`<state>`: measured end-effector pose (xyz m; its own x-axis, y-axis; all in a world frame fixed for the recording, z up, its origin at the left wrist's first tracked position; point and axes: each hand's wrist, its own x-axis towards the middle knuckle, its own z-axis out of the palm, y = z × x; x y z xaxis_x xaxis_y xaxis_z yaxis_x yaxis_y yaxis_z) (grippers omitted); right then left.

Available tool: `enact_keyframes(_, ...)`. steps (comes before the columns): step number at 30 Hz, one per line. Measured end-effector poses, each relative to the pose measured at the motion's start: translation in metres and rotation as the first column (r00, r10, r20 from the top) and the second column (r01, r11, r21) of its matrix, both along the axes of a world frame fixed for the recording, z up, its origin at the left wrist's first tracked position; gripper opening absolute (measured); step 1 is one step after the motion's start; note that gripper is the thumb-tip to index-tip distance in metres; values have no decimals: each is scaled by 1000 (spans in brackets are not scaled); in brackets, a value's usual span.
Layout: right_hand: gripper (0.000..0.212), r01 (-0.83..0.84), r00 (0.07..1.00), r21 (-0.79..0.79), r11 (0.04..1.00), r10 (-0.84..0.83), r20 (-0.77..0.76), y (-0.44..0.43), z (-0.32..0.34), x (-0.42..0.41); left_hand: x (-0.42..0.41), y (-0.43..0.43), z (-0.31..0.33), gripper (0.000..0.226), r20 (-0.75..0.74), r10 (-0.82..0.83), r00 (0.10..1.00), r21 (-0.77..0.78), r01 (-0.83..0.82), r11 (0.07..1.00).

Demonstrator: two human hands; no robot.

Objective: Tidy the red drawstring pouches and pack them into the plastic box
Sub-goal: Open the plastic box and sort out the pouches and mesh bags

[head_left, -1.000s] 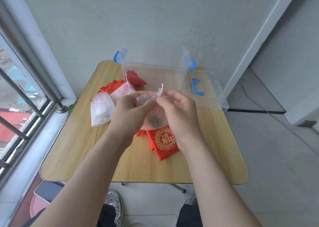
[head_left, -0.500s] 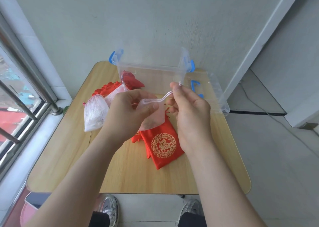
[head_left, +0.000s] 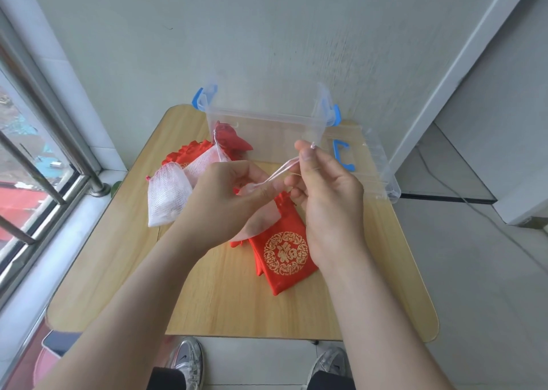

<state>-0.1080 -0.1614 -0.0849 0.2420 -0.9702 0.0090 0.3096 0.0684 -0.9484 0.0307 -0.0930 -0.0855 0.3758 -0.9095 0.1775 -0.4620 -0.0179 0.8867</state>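
Head view shows the left hand [head_left: 225, 200] curled round the gathered neck of a sheer pouch [head_left: 261, 220] held above the middle of the surface [head_left: 237, 306], while the right hand [head_left: 329, 200] pinches the end of its drawstring [head_left: 281, 171] between thumb and forefinger, drawn taut up and to the right. The likeliest slip, as I judge it, is the thin cord sliding out of that small pinch, or the neck bunching unevenly if the pull runs off at an angle; a hard tug could also snag so fine a weave. The pouch hangs low over the flat red pouch [head_left: 284, 259] beneath it and might drag it askew when carried off. The sheer fabric is pale, translucent and limp; the cord is thin and pinkish. The red pouch looks like smooth satin, rectangular, with a round gold emblem. Left of the hands lie white mesh pouches [head_left: 169, 194], coarse and netted, and a ruffled red heap [head_left: 185, 152] beyond them. The plastic box [head_left: 261, 120] stands at the far edge, clear and rigid with blue latches, one crumpled red pouch [head_left: 231, 140] inside; its lid [head_left: 373, 158] lies to the right.
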Motion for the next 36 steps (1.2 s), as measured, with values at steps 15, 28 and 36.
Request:
enact_keyframes(15, 12, -91, 971, 267, 959, 26, 239, -6, 2, 5, -4, -7, 8, 29, -203, -134, 970, 93, 155, 983)
enact_keyframes(28, 20, -38, 983, 274, 961, -13, 182, -10, 2, 3, 4, -11, 6, 35, -218, -96, 971, 187, 138, 973)
enact_keyframes(36, 4, 116, 992, 211, 971, -103, -74, -13, -9, 11, 1, -17, 16, 19, -765, -7, 644, 108, 138, 985)
